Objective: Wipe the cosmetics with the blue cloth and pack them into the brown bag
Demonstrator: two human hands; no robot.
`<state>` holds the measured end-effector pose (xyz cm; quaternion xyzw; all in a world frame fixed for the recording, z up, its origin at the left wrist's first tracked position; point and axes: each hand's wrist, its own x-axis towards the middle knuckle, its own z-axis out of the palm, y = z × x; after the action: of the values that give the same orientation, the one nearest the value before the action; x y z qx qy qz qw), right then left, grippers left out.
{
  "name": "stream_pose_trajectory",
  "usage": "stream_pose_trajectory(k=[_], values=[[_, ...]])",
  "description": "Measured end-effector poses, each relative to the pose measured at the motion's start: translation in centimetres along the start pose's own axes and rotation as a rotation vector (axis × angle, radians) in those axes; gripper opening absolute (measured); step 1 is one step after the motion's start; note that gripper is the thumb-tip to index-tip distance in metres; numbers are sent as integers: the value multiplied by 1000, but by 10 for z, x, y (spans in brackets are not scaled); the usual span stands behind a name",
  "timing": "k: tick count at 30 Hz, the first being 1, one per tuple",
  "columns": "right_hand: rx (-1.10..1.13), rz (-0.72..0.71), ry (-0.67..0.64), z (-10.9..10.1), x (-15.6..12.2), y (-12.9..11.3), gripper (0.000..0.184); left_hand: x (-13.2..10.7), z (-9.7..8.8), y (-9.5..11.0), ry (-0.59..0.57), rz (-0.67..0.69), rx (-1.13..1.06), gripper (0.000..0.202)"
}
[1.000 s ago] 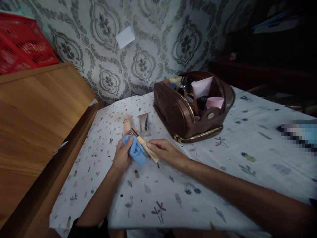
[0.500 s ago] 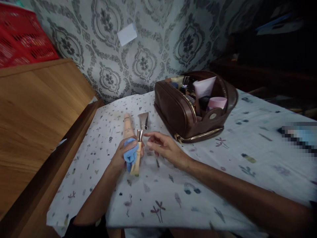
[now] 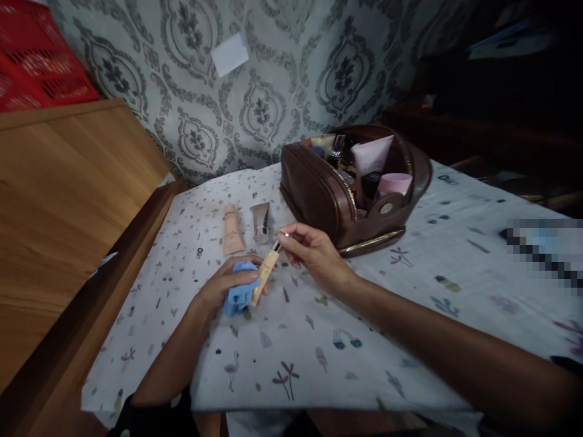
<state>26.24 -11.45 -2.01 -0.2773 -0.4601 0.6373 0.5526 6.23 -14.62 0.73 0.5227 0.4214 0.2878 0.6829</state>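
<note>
My left hand point(image 3: 228, 280) is closed around a bunched blue cloth point(image 3: 242, 286), which presses against a slim pale-yellow cosmetic tube point(image 3: 266, 271). The tube is tilted, its shiny cap end pointing up and to the right. At that cap, the thumb and forefinger of my right hand point(image 3: 314, 252) are pinched shut. Beyond my hands, a peach tube point(image 3: 232, 230) and a smaller silvery-taupe tube point(image 3: 261, 223) lie side by side on the printed cloth. Part of the yellow tube is hidden by the blue cloth and my left fingers.
A brown makeup bag point(image 3: 314, 188) stands unzipped at the back right, holding a pink tube point(image 3: 372, 155), a pink jar and other cosmetics. White patterned cloth point(image 3: 355, 376) covers the table. A wooden panel point(image 3: 68, 182) and a red basket point(image 3: 40, 60) are on the left.
My right hand has closed on the tube's cap end, where it was apart with fingers loose before. The tube has tipped from near upright to leaning right.
</note>
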Motion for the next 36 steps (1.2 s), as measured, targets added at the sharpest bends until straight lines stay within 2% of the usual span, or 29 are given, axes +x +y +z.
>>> stream_pose_trajectory(k=[3, 6, 13, 16, 19, 21, 24, 28, 32, 36], values=[[-3, 10, 55, -1, 2, -2, 47, -3, -2, 2, -38, -7, 51, 50], [-11, 24, 54, -1, 2, -3, 51, -3, -4, 1, -50, 4, 90, 46], [1, 52, -86, 1, -3, -10, 38, -3, -10, 1, 3, -10, 126, 42], [-27, 26, -85, 1, -2, -9, 35, 1, -9, -1, 136, 68, 173, 43], [-104, -8, -46, 0, -1, -5, 42, 4, -2, -2, 352, 291, 223, 41], [-170, -9, -40, 1, -2, -2, 46, 4, 5, -1, 434, 424, 268, 41], [-229, 6, -85, 3, -6, 1, 48, 1, 17, 0, 409, 503, 464, 46], [-235, -25, -126, 7, -11, 0, 48, 0, 24, -1, 304, 416, 776, 56], [-294, -18, -37, 4, -7, -1, 51, 2, 16, 2, 248, 352, 937, 32], [-257, 41, 29, -1, -2, 0, 51, 2, 1, 8, 196, 355, 915, 19]])
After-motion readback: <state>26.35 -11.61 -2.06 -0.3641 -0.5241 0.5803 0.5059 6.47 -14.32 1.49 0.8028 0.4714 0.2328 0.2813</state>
